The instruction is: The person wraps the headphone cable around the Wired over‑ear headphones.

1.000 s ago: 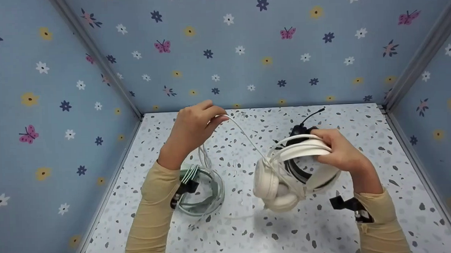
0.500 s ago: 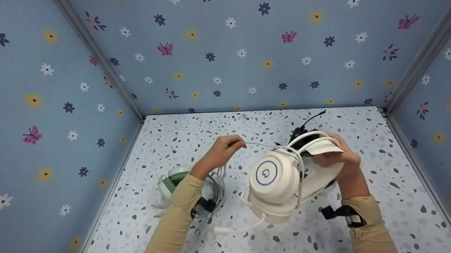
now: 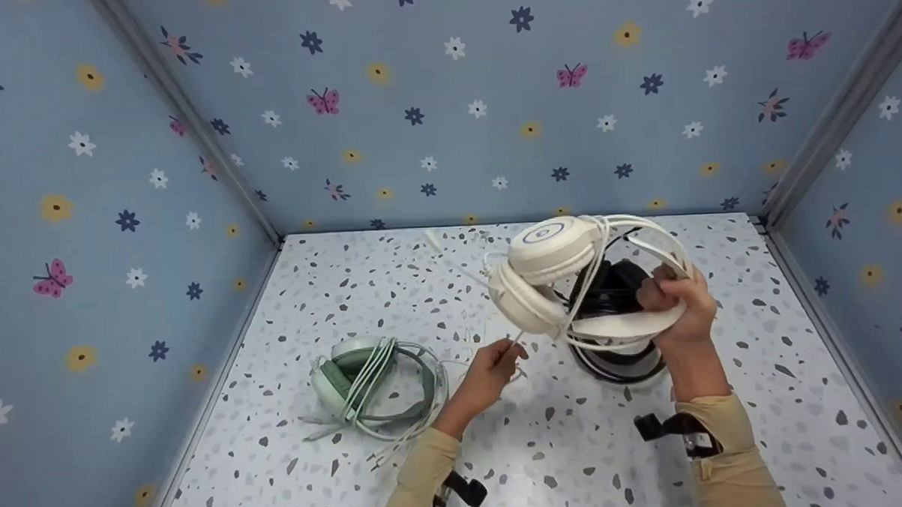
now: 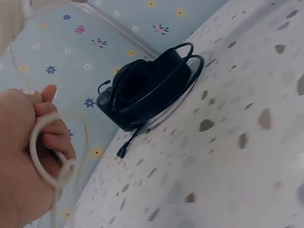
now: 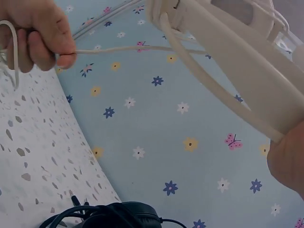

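Note:
White headphones (image 3: 548, 254) with a blue ring on one ear cup are held up above the table. My right hand (image 3: 682, 309) grips them by the headband, and strands of white cable cross the band. Below the ear cups, my left hand (image 3: 492, 368) pinches the headphones' white cable (image 5: 123, 48), which runs taut up to them in the right wrist view. A loose loop of that cable hangs around the left fingers in the left wrist view. The white microphone boom (image 3: 451, 253) points to the upper left.
Black headphones (image 4: 147, 88) lie on the speckled table (image 3: 548, 460), partly hidden behind the white pair in the head view. Pale green headphones (image 3: 381, 391) with wound cable lie on the left. Flower-patterned panels (image 3: 445, 96) stand at the back and sides.
My left hand has come down and to the right from the upper left, still holding the cable. The white headphones have turned over, their ear cups now higher and facing up-left.

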The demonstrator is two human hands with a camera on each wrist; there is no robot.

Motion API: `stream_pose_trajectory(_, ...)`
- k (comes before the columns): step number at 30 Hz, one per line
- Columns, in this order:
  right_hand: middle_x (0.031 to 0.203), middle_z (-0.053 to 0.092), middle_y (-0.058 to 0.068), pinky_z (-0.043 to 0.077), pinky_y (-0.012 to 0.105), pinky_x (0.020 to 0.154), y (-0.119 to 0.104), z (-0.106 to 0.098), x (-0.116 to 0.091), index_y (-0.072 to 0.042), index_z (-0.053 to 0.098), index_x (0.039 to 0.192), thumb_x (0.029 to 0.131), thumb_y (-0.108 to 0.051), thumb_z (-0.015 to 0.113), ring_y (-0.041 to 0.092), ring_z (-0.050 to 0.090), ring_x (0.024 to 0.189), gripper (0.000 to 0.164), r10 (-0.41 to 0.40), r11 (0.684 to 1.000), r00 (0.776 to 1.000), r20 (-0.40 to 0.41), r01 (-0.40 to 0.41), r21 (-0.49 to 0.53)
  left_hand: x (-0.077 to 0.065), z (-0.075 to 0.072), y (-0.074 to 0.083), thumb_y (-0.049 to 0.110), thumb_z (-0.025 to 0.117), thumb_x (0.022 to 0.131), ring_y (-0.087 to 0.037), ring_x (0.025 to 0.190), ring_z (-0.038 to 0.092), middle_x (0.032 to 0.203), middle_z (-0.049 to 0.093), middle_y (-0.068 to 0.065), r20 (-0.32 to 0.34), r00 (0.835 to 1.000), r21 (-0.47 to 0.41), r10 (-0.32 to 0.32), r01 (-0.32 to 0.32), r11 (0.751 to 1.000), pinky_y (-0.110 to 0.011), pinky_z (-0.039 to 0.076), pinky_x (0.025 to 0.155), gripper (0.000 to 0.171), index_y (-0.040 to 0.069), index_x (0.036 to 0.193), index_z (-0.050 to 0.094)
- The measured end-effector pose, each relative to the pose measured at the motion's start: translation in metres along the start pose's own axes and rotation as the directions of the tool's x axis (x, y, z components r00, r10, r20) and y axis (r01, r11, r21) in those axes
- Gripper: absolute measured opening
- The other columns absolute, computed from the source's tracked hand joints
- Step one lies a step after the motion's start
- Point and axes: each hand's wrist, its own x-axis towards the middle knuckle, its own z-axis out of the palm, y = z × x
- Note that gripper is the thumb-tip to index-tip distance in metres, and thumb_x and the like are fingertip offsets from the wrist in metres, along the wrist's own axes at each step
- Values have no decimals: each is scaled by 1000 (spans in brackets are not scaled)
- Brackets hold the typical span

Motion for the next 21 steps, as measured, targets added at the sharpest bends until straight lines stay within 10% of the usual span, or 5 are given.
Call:
stream_pose_trajectory(5,54,15,1,12,25,39,-2,-4,4,4,42,73,78,19,41,12,11,42,16,-153,984,970,-188,132,-121,-20,9,7,15,42,106,-7,49,31,60,39,4,-77,996,101,-34,41,994,-23,31,48,28,5,99,67)
stream_pose_trajectory(13,47,22,3,13,27,40,-1,-7,2,0,36,66,75,19,43,13,14,40,22,-365,888,846,-388,192,-417,-47,7,12,25,49,104,-4,50,37,61,42,8,-57,998,385,-37,56,921,-31,45,56,24,12,97,68)
stream_pose_trajectory(18,45,31,7,24,27,41,-22,-10,8,6,49,70,73,20,46,17,25,38,15,-569,765,659,-493,205,-610,-77,-6,9,23,49,104,-4,51,33,61,39,10,-45,995,503,-91,101,858,-31,44,60,21,15,94,65)
stream_pose_trajectory(21,47,34,6,28,26,44,-40,-16,16,6,56,76,75,18,49,17,30,39,14,-658,702,532,-533,175,-691,-91,-15,9,23,47,104,-4,49,29,59,36,10,-67,995,478,-76,99,873,-25,35,50,24,16,92,66)
